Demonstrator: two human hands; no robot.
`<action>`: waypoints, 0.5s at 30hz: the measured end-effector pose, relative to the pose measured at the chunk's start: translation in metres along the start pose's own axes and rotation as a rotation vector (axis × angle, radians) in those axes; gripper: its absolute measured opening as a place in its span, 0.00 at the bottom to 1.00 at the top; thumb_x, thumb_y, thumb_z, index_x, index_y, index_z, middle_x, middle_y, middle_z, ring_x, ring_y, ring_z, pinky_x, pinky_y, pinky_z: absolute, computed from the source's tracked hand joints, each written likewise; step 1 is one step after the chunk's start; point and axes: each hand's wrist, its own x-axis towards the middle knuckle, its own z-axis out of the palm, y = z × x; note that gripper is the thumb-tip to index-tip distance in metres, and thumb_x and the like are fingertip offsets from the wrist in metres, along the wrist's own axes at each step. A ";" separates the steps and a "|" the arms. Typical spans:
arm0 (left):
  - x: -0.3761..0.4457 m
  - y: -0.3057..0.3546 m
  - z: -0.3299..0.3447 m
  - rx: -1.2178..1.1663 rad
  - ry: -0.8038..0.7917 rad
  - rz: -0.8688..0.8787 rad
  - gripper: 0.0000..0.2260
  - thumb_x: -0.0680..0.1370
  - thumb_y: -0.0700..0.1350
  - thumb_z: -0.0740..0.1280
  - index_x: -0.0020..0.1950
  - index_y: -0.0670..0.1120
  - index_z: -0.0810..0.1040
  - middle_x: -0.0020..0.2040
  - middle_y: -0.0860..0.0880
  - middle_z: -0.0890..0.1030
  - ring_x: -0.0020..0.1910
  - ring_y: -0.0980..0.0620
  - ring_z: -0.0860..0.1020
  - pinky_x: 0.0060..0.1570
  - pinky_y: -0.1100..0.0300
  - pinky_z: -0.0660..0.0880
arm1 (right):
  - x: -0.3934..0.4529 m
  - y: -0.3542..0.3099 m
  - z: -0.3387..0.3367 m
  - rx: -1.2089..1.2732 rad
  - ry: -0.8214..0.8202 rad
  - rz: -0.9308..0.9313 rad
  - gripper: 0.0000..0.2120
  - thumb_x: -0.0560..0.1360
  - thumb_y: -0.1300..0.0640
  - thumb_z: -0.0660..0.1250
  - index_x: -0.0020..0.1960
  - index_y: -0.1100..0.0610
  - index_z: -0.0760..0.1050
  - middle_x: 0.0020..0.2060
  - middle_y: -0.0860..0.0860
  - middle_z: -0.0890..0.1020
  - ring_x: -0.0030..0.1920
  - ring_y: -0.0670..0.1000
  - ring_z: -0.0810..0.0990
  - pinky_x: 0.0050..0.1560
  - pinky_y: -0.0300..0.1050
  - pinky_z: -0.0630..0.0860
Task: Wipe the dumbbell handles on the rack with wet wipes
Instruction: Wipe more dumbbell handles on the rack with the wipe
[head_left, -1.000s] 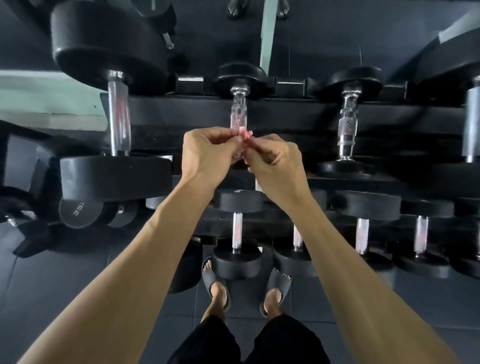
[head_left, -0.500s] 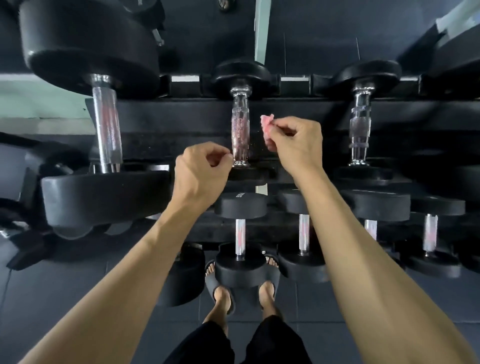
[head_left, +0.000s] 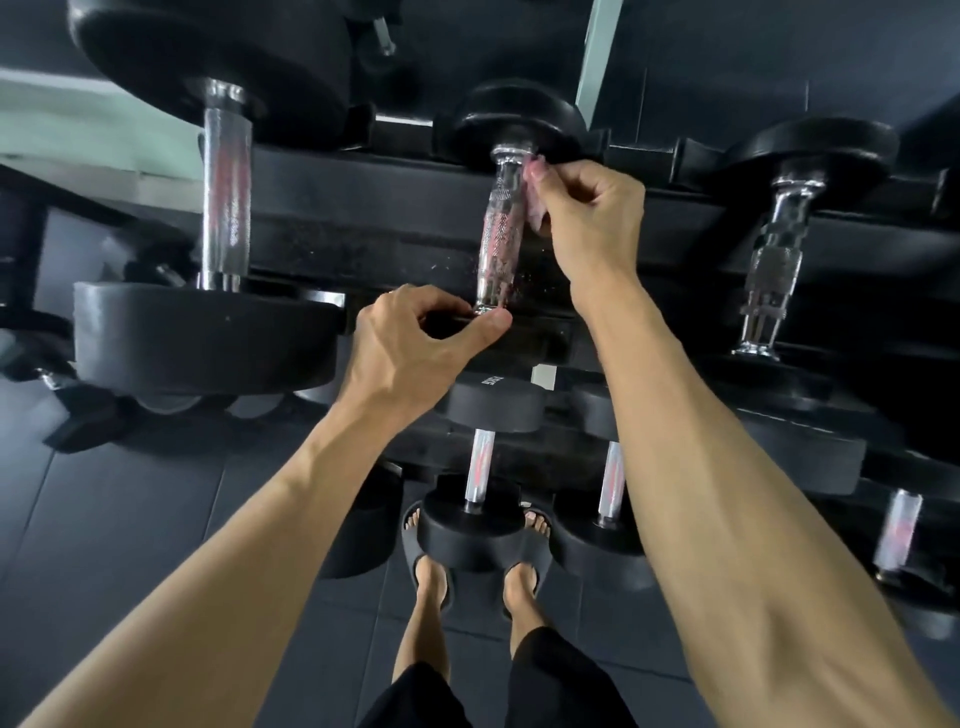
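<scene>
Our right hand pinches a small crumpled pink wet wipe against the far end of a knurled chrome dumbbell handle on the black rack's top tier. Our left hand, fingers curled, touches its near collar. The scrap could slip from so light a pinch.

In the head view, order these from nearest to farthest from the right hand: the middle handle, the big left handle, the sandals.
1. Middle handle: beside the right hand, under the wipe.
2. Big left handle: far left, same tier.
3. Sandals: on the floor, below.
</scene>
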 end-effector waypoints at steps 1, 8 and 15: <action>0.001 -0.002 -0.001 -0.003 -0.007 0.006 0.17 0.71 0.63 0.72 0.47 0.51 0.85 0.43 0.57 0.83 0.44 0.60 0.81 0.46 0.63 0.77 | -0.002 -0.002 0.001 -0.016 -0.003 -0.012 0.10 0.77 0.58 0.72 0.37 0.57 0.83 0.30 0.53 0.82 0.31 0.47 0.79 0.42 0.47 0.82; 0.004 -0.013 -0.014 -0.052 -0.031 0.019 0.07 0.76 0.58 0.70 0.47 0.56 0.84 0.44 0.59 0.84 0.47 0.62 0.81 0.52 0.61 0.78 | -0.056 0.007 0.001 -0.261 -0.139 -0.085 0.13 0.77 0.50 0.72 0.37 0.56 0.82 0.28 0.47 0.81 0.30 0.46 0.79 0.37 0.46 0.78; 0.000 -0.011 -0.009 0.005 -0.010 0.017 0.17 0.75 0.61 0.70 0.53 0.51 0.84 0.47 0.58 0.84 0.48 0.62 0.81 0.46 0.72 0.75 | -0.008 -0.009 0.011 -0.183 -0.015 -0.127 0.04 0.76 0.59 0.72 0.43 0.53 0.83 0.31 0.44 0.83 0.33 0.44 0.83 0.43 0.50 0.83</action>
